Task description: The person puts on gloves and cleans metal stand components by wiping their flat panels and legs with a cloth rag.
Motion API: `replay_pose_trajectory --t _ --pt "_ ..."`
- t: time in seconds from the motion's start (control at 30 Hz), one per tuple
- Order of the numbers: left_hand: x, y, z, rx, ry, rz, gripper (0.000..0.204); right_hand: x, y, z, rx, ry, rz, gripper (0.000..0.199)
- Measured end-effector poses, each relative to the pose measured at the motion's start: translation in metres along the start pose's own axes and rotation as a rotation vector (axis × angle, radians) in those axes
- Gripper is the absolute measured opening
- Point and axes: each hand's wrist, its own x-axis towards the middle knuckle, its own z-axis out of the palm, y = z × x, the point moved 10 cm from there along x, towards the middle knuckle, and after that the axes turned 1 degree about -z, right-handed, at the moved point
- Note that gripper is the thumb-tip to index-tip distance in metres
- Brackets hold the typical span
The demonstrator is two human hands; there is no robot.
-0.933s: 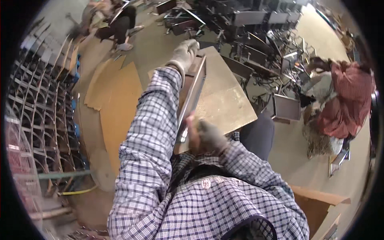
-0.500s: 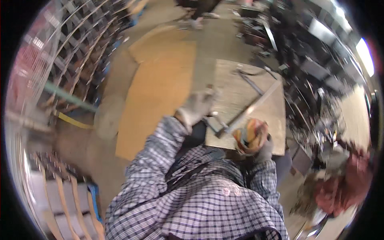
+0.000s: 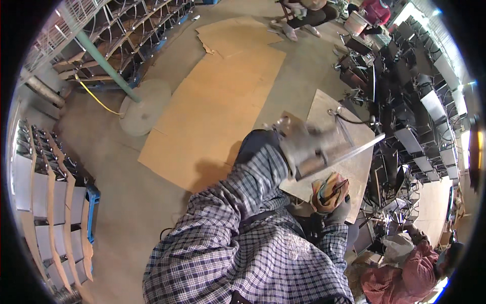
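Observation:
My right hand (image 3: 339, 211), in a grey glove, is closed round a bunched multicoloured cloth (image 3: 329, 192) at the near edge of a pale board (image 3: 363, 169). A metal frame lies over this board, with a long shiny bar (image 3: 357, 151) slanting up to the right and a dark curved piece (image 3: 349, 119) at its far side. Reaching across from the left, my left hand (image 3: 298, 142) in a pale glove is over the frame's left end. Motion smears its fingers, so whether it grips the frame is unclear.
A flat cardboard sheet (image 3: 217, 96) covers the floor to the left. Beyond it a green post (image 3: 104, 61) rises from a round base (image 3: 147, 109). Stacked dark metal frames (image 3: 400, 106) crowd the right. Other people sit at the far side (image 3: 309, 15) and lower right (image 3: 405, 268).
My left hand has moved rightward over the metal frame, which now lies at a different slant. The view has shifted too. My right hand still holds the cloth near the board's edge.

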Motion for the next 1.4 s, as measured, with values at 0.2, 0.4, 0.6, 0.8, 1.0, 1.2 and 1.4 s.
replay_pose_trajectory --t 0.2,0.4,0.6,0.8,1.0,1.2,1.4 --pt "0.042 -0.053 -0.121 -0.534 0.262 -0.313 0.053 -0.007 -0.001 0.014 0.124 0.008 0.081 0.032" --pt "-0.006 -0.098 -0.235 -0.451 0.567 -0.376 0.052 -0.007 0.001 0.019 0.138 -0.034 0.093 0.031" --pt "-0.078 -0.205 -0.317 -0.403 1.052 -0.535 0.049 -0.005 -0.006 0.004 -0.19 0.018 0.043 0.029" --pt "-0.123 -0.273 -0.377 -0.519 1.106 -0.568 0.047 -0.008 -0.008 0.0 -0.296 0.066 0.054 0.032" --pt "-0.088 -0.238 -0.376 0.581 0.985 -0.251 0.047 -0.011 -0.012 0.007 -0.332 0.121 0.114 0.031" --pt "-0.075 -0.426 -0.317 0.517 0.453 -0.649 0.027 -0.015 -0.02 0.015 -0.264 0.164 0.017 0.029" --pt "-0.08 -0.544 -0.271 0.518 0.142 -0.56 0.01 -0.017 -0.018 0.009 -0.313 0.185 0.04 0.025"
